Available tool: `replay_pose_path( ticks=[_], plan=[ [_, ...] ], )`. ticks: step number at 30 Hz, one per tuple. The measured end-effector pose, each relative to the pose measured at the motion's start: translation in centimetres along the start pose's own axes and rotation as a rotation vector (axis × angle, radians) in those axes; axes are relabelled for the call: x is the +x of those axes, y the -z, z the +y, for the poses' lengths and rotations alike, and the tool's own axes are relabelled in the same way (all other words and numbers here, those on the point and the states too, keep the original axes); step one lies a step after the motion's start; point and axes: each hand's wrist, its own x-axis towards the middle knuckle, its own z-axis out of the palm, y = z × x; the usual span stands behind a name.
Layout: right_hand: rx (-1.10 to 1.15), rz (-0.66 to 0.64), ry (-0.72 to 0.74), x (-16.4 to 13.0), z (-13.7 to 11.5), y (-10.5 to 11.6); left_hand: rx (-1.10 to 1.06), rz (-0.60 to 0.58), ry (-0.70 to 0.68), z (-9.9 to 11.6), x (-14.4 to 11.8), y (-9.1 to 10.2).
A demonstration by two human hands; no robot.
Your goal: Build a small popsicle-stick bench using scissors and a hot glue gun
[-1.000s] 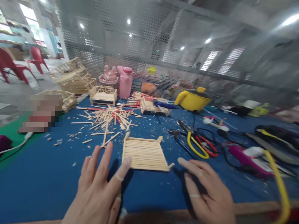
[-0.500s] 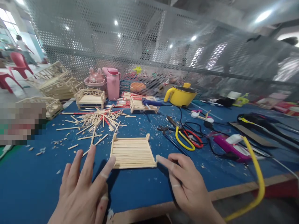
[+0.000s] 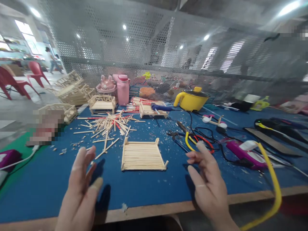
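Observation:
A small flat panel of pale wooden sticks (image 3: 143, 156) lies on the blue table in front of me, with short posts standing at some of its corners. My left hand (image 3: 83, 186) is raised to the left of it, fingers apart and holding nothing. On the other side my right hand (image 3: 208, 181) hovers, also open, near the yellow-and-red-handled pliers (image 3: 190, 141). Neither hand touches the panel. Pale coverings sit on several fingertips. Behind the panel spreads a heap of loose sticks (image 3: 112, 123), some of them red.
A glue gun (image 3: 161, 108) rests on a small stick frame (image 3: 144, 110). Further back are a finished-looking stick piece (image 3: 103, 104), a pink jug (image 3: 123, 89) and a yellow pot (image 3: 193, 99). A purple power strip (image 3: 245, 154) and cables lie right. A perforated metal screen (image 3: 154, 41) rises behind.
Both hands have drawn away from the panel's near corners and moved apart, fingers opening. The panel now lies untouched. My view has turned slightly left.

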Motion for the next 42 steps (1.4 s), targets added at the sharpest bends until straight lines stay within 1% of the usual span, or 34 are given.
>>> replay_pose_path(
  ticks=[1,2,3,5,7,9,12,15,19,20,22,24,25,31,34,36,39,40,42],
  plan=[
    [0.011,-0.011,-0.047,0.2,0.3,-0.1,-0.074,0.031,0.087,0.1,0.6,0.3],
    [-0.005,-0.054,-0.063,0.5,0.5,-0.2,-0.075,-0.043,0.151,0.2,1.2,0.6],
    [-0.043,-0.121,-0.052,0.8,0.7,-0.3,-0.007,-0.149,0.168,0.4,1.8,0.8],
    [-0.157,-0.263,0.018,1.5,0.7,-0.7,0.210,-0.328,0.093,1.2,2.9,0.9],
    [-0.277,-0.380,0.095,2.2,0.3,-1.1,0.342,-0.436,-0.019,2.1,3.7,0.5],
    [-0.364,-0.471,0.144,2.8,-0.2,-1.4,0.354,-0.523,-0.081,2.7,4.0,-0.1],
    [-0.380,-0.561,0.174,3.5,-0.7,-1.3,0.267,-0.586,-0.073,3.0,4.3,-0.7],
    [-0.264,-0.574,0.133,4.0,-0.4,-0.9,0.128,-0.562,-0.021,2.6,4.3,-1.0],
    [-0.041,-0.522,0.084,4.4,0.2,-1.0,0.035,-0.453,-0.004,2.1,4.5,-1.6],
    [0.002,-0.515,0.072,4.5,0.2,-1.1,0.020,-0.448,-0.004,2.1,4.7,-1.9],
    [0.068,-0.493,0.043,4.7,0.1,-1.4,-0.013,-0.476,-0.007,2.2,4.9,-2.3],
    [0.116,-0.466,0.013,4.9,0.0,-1.8,-0.033,-0.506,-0.018,2.4,5.2,-2.6],
    [0.140,-0.459,-0.001,5.1,-0.1,-1.9,-0.035,-0.503,-0.023,2.5,5.3,-2.7],
    [0.308,-0.446,-0.146,6.3,0.3,-2.7,-0.027,-0.390,-0.061,2.7,5.9,-2.8],
    [0.378,-0.432,-0.173,6.6,0.5,-3.1,-0.053,-0.365,-0.064,3.1,5.9,-3.0],
    [0.435,-0.422,-0.186,6.6,0.5,-3.2,-0.087,-0.377,-0.045,3.5,5.8,-3.2],
    [0.506,-0.438,-0.192,6.8,0.1,-2.6,-0.148,-0.394,0.017,4.4,5.6,-3.5],
    [0.529,-0.457,-0.207,6.9,-0.1,-2.3,-0.167,-0.401,0.048,4.7,5.5,-3.6],
    [0.581,-0.518,-0.286,7.6,-0.7,-1.5,-0.200,-0.428,0.116,5.6,5.2,-3.7]
  ],
)
